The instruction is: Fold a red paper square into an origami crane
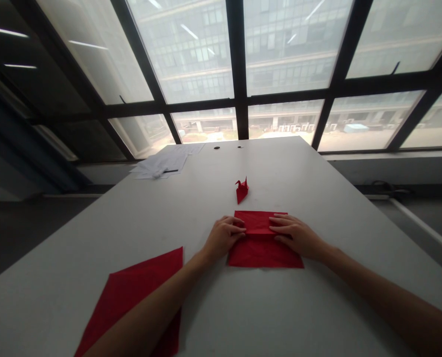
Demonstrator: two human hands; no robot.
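Observation:
A red paper sheet (262, 250) lies on the white table (317, 198) in front of me, with its far part folded over. My left hand (224, 238) rests on the sheet's left side, fingers curled and pressing at the fold. On the right side my right hand (297, 234) lies with its fingers stretched flat along the fold. Just beyond the sheet stands a small folded red paper crane (242, 189).
A second flat red sheet (132, 297) lies at the near left, partly under my left forearm. White papers with a black pen (163, 163) sit at the far left. Two round holes (217, 148) mark the table's far edge, below large windows.

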